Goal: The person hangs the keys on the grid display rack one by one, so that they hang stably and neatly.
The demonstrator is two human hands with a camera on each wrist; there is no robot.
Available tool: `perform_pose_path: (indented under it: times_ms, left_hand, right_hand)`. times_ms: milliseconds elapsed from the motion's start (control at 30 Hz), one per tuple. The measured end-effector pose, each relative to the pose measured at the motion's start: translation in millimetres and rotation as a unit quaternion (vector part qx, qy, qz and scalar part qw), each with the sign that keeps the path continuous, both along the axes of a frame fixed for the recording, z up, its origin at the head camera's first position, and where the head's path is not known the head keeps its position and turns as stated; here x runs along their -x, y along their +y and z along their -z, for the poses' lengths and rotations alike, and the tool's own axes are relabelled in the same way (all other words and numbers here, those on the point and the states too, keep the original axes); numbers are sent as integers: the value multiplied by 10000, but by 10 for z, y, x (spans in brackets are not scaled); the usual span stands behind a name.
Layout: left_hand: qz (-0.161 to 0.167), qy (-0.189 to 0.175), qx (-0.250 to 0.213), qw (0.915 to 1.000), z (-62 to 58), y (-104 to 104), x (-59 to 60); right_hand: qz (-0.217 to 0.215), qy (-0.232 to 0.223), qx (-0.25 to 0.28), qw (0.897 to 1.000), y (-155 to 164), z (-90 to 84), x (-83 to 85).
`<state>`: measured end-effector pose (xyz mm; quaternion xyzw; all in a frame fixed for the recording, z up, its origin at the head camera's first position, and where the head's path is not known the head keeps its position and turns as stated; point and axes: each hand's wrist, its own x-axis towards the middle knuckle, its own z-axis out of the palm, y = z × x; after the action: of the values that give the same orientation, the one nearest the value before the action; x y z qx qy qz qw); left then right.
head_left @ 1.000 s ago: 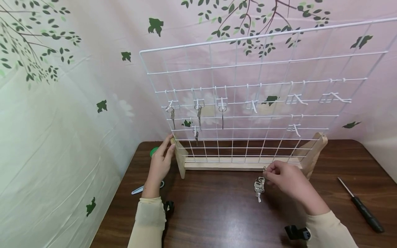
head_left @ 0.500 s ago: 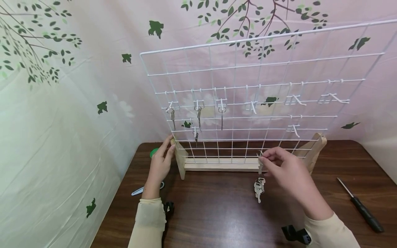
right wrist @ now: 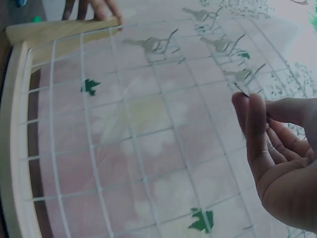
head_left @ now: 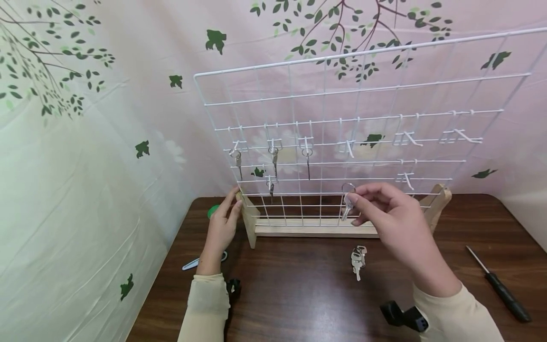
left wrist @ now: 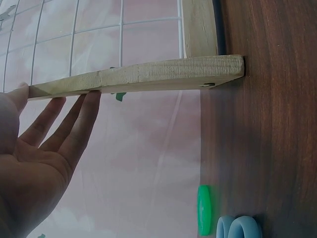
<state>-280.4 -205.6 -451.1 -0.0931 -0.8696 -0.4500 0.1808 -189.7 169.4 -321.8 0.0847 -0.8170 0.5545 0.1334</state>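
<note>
Near the grid's lower wires, the right hand is pinching 1 ringed key between thumb and fingertips, lifting it toward the wire grid. The left hand, fingers straight, is bracing the wooden foot. Judging by this, the hanging step is underway; next, the ring needs aligning over a free hook. More keys are lying on the table.

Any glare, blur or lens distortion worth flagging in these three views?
Head view: the white wire grid bows from wide-angle distortion, and a soft glare patch sits on the table. Left wrist view: sharp and evenly lit. Right wrist view: hazy and washed out, the right hand slightly soft.
</note>
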Motion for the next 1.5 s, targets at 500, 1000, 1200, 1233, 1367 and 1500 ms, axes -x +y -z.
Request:
perform_pose_path:
  times_ms: [500,1000,1200,1233,1367,1500]
  left_hand:
    - [45,-54,-62,10000,-12,3,-12]
    - [64,-59,-45,10000,18,-7,12]
    - [68,-76,-68,9999,3,-6,-1]
    - [66,-78,-72,9999,-2,-5,-7]
    - [64,-71,-48,9999,2,-4,-2]
    - [71,-55,-59,9999,-4,-1,-7]
  right_hand:
    - [-414,299,1941,9797,-77,-327,81]
    - [-265,137,1981,9797,-74,-249,295]
    - [-3,331,1745,9841,-104,-239,369]
    - [1,347,1793,9832,-107,-236,380]
    - [30,370,1901,9811,-107,-224,417]
    - [49,357,1839,9823,-89,-206,423]
